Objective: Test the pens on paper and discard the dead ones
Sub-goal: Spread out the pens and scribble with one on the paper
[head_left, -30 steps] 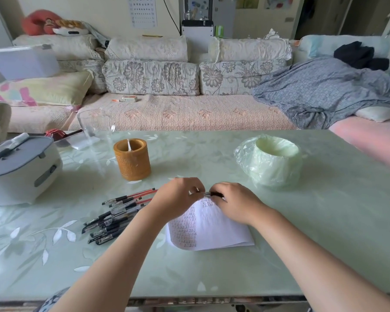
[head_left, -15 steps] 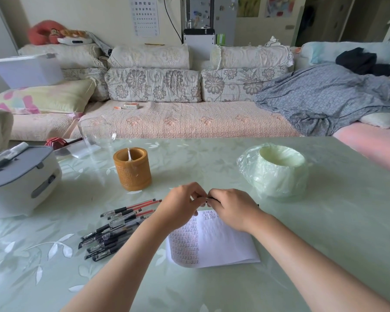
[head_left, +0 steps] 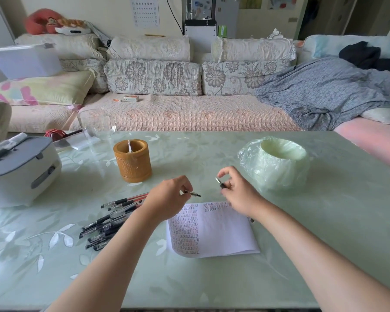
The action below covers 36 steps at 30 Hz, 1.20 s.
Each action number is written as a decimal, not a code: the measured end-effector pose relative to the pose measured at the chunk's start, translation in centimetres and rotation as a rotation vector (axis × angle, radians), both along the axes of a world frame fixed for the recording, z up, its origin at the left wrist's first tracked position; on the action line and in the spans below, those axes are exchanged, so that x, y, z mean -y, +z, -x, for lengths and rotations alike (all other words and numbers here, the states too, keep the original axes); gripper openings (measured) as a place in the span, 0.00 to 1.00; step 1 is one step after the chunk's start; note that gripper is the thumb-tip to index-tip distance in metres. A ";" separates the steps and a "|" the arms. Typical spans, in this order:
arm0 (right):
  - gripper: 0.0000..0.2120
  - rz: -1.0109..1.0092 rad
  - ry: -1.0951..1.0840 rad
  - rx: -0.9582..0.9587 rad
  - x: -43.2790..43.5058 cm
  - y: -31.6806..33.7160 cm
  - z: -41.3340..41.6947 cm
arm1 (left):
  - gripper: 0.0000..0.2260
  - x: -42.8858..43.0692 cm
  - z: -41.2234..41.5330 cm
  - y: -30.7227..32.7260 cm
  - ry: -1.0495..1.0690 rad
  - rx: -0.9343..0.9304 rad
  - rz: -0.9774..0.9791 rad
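Now left hand pinching uncapped pen, right hand pinching its cap, above paper

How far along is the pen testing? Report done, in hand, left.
Done: the white paper sheet carries columns of test marks. In hand: the left hand holds an uncapped black pen, the right hand pinches its cap. Left: a pile of black and red pens lies beside the sheet, probably untested.

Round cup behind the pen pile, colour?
The cup is orange-brown, finely textured; clearest in the head view.
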State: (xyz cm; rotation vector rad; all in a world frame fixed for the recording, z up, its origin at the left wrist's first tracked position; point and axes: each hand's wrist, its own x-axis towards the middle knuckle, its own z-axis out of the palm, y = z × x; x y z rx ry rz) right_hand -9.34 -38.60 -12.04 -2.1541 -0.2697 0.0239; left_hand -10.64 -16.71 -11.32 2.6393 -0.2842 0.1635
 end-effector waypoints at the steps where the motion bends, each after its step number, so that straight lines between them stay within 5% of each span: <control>1: 0.15 -0.120 -0.013 -0.036 0.2 -0.1 -0.1 | 0.04 0.1 0.1 -0.3 -0.017 -0.007 -0.024; 7: 0.16 -0.611 0.032 -0.287 -0.1 -0.5 0.0 | 0.05 0.5 0.0 -1.9 -0.091 0.018 -0.164; 12: 0.24 -0.736 0.083 -0.370 0.0 -1.4 -0.6 | 0.09 0.4 -0.4 -2.6 -0.149 0.006 -0.173; 16: 0.09 -0.661 0.058 -0.395 -0.2 -2.3 -1.1 | 0.13 0.3 -0.5 -3.0 -0.269 -0.023 -0.121; 36: 0.11 -0.202 0.129 -0.166 -1.6 -4.2 -0.9 | 0.07 0.8 -2.1 -4.0 -0.202 -0.032 -0.016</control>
